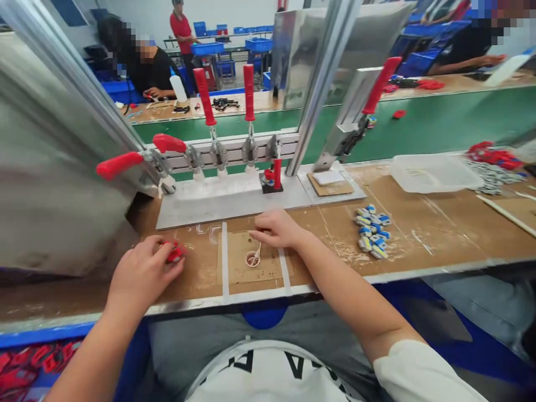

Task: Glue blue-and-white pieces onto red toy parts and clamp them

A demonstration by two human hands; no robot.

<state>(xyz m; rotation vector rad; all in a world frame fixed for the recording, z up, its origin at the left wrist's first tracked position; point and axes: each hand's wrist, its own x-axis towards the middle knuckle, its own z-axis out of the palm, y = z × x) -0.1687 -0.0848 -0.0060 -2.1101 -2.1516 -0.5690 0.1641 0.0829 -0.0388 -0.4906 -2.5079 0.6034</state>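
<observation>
Over the left part of the bench, my left hand (141, 272) is closed around a small red plastic part (176, 252), whose far side shows past the fingertips. My right hand (276, 228) pinches a thin whitish stick (257, 249), perhaps a swab. Its lower end dips into a small round cup (252, 265) with reddish-brown contents. Beneath the cup lies a stained cardboard piece (237, 271) between two white tape strips. Behind my hands, a small red part (268, 177) sits in a black holder on the metal fixture plate (218, 198).
Red-handled toggle clamps (249, 92) line the fixture rail. To the right lie several blue-and-white small parts (372, 230), a clear plastic tray (435, 176) and a red-and-grey heap (494, 162). A blue bin (79, 329) of red parts stands lower left. People work across the bench.
</observation>
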